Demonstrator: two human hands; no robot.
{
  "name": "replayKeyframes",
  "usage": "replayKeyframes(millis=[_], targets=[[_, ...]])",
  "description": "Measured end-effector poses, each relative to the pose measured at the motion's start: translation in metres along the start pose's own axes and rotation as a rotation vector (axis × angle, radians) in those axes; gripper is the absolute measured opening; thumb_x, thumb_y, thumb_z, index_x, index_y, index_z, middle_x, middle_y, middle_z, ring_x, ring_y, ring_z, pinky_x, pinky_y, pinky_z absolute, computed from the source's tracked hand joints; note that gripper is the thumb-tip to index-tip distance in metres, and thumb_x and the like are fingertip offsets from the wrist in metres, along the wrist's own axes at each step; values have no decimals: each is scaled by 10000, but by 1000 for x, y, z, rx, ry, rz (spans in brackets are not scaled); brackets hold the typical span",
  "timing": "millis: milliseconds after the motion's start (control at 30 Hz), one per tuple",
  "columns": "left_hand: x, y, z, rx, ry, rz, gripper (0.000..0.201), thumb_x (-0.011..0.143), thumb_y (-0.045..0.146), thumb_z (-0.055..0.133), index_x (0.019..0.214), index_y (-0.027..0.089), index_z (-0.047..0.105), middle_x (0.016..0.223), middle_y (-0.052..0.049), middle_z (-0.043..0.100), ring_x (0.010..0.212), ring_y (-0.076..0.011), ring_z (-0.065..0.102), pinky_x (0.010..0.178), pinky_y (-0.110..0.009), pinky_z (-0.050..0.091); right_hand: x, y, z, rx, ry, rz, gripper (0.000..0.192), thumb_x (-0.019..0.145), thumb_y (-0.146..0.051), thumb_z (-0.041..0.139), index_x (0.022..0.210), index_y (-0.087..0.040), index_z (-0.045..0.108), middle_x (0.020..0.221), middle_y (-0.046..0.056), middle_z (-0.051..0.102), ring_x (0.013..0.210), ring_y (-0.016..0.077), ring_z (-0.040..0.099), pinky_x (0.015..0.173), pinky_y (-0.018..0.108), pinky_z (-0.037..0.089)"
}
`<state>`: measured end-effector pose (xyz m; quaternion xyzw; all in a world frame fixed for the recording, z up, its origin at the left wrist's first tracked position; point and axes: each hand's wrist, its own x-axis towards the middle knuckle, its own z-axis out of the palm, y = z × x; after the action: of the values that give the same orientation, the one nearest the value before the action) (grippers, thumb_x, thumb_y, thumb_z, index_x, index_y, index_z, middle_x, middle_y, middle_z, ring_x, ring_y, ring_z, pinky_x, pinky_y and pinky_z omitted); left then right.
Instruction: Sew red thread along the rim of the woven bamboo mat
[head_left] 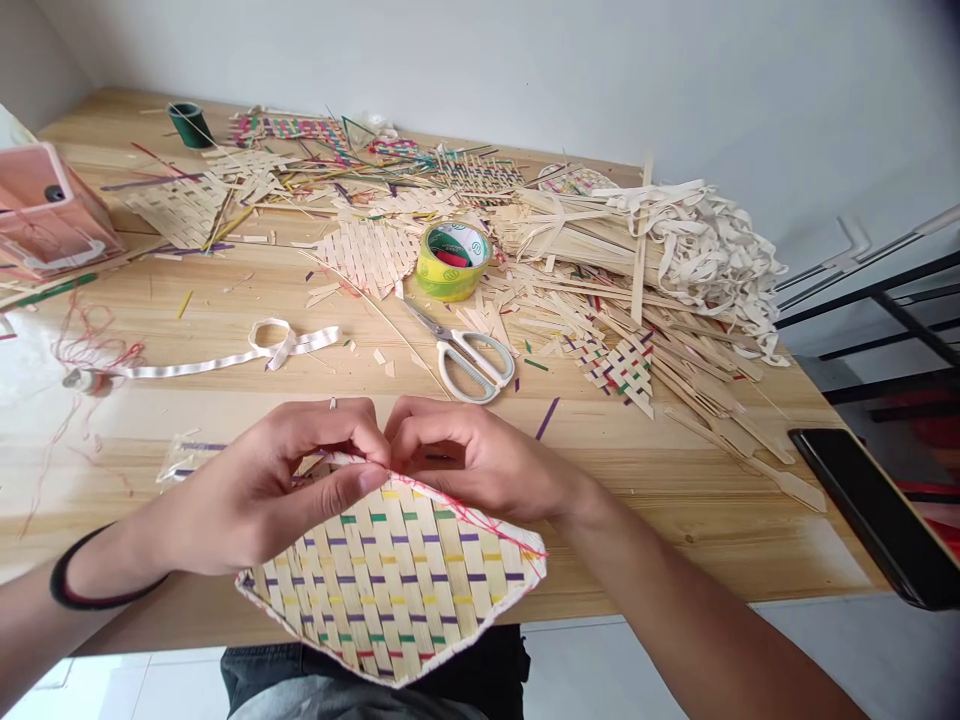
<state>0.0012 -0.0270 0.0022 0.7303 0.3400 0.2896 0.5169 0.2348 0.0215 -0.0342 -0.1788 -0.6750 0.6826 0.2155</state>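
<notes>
A woven panel of pale flat strips, crossed by purple, green, yellow and red ones, is tilted up at the table's front edge. White binding tape borders it, and red thread runs loosely along its upper right edge. My left hand is closed on the upper edge, thumb on the front face. My right hand is closed in a pinch against that edge, touching the left fingertips. What lies between the right fingertips is hidden.
Scissors and a yellow tape roll lie beyond my hands. White tape, tangled red thread and a pink box are left. Loose strips, bundled white tape and a phone are right.
</notes>
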Motion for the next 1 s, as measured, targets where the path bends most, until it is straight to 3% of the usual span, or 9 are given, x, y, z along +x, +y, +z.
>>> replayKeyframes(millis=[133, 367, 667, 800, 1000], targets=[[-2, -2, 0, -1, -10, -20, 157, 1056, 124, 533, 969, 202, 638, 873, 43, 638, 790, -73, 594, 723, -141, 488, -1, -7, -2, -171, -12, -62, 139, 1012, -258, 724, 907, -169, 705, 1005, 23, 638, 944, 128, 637, 888, 274, 510], [-3, -3, 0, 11, -28, -21, 159, 1070, 128, 510, 998, 197, 634, 881, 32, 635, 788, -84, 595, 714, -165, 480, -3, -15, -5, -352, -40, -146, 109, 1034, -173, 682, 930, -141, 690, 981, 31, 634, 914, 120, 626, 856, 247, 511], [-3, -4, -2, 74, -94, 4, 179, 1085, 113, 454, 990, 194, 582, 859, 35, 556, 752, -85, 529, 681, -177, 431, -9, -21, -10, -574, -62, -138, 156, 1029, -63, 624, 906, -141, 678, 952, 30, 632, 866, 133, 611, 805, 260, 483], [-7, -1, -6, 98, -91, -2, 185, 1087, 123, 438, 992, 213, 569, 850, 35, 522, 736, -96, 517, 658, -187, 440, -11, -19, -15, -646, 23, -157, 173, 1000, -15, 636, 884, -133, 687, 930, 23, 624, 851, 126, 601, 785, 253, 469], [-8, 5, -9, 150, -79, 38, 212, 1059, 85, 454, 985, 237, 581, 843, 46, 545, 735, -87, 551, 662, -180, 449, -10, -19, -16, -608, 218, -196, 108, 1046, -126, 647, 1013, -150, 748, 975, 37, 657, 850, 125, 643, 794, 267, 514]])
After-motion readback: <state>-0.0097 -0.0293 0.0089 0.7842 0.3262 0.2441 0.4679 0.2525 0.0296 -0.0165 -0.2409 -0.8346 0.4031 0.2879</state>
